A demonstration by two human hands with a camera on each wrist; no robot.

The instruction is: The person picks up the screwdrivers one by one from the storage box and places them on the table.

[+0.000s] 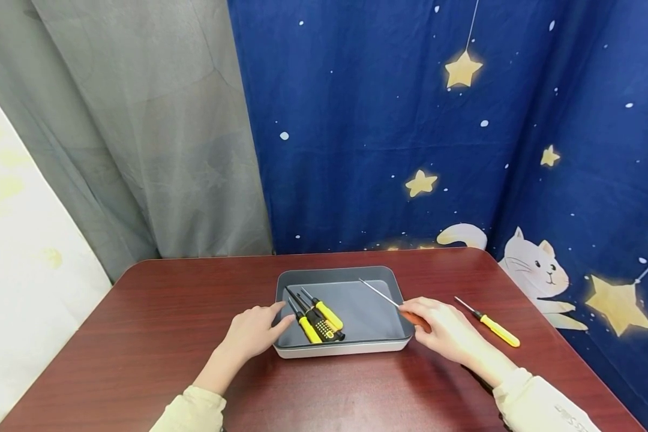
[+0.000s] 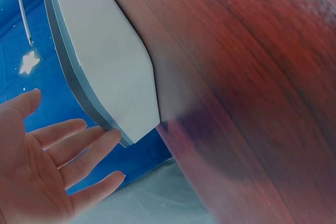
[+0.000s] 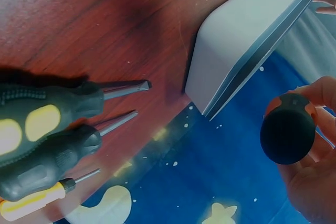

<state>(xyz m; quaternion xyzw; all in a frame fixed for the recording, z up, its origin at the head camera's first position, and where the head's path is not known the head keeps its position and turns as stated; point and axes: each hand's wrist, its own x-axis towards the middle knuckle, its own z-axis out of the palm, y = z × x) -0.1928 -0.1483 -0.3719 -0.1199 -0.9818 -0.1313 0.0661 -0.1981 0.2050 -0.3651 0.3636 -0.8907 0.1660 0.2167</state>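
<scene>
My right hand [image 1: 447, 329] grips an orange-handled screwdriver [image 1: 418, 321] at the right side of a grey tray [image 1: 364, 309]. Its thin metal shaft points up and left over the tray; the right wrist view shows the handle's black butt end [image 3: 287, 132]. On the other side, my left hand [image 1: 252, 332] has its fingers spread loosely, fingertips right at the tray's left rim. Inside the tray, at its left, lie several screwdrivers with yellow [image 1: 329, 315] or black-and-yellow handles [image 1: 321, 329].
A yellow screwdriver [image 1: 499, 330] lies on the red-brown table [image 1: 194, 300] right of the tray. Two black-handled screwdrivers, one with yellow patches [image 3: 47, 116] and one plainer [image 3: 50, 158], lie near it, mostly hidden by my right forearm in the head view. Curtains [image 1: 356, 150] hang behind.
</scene>
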